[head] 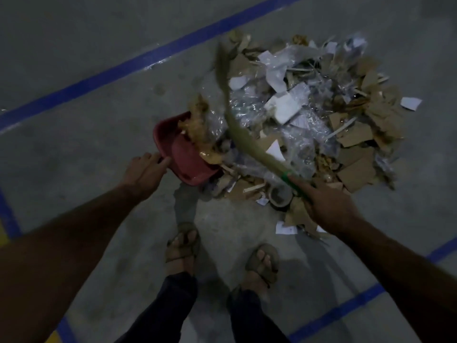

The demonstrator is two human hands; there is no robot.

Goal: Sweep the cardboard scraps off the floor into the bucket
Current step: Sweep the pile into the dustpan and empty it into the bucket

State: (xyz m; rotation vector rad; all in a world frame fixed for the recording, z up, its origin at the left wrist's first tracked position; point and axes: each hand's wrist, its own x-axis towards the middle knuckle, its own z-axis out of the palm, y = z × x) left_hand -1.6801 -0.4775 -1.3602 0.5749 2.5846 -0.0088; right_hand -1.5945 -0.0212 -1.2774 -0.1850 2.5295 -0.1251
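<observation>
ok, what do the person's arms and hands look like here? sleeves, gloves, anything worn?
Both forearms are bare as far as the frame shows: no sleeves in view, no gloves. The left hand and right hand show no rings, and no watch or band is visible at either wrist, though the light is dim. Lower down, dark trousers and open brown sandals are worn.

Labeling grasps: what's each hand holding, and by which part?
Right hand grips the broom at its green-wrapped handle end. Left hand holds the red bucket by its near rim, tilted toward the scraps.
</observation>
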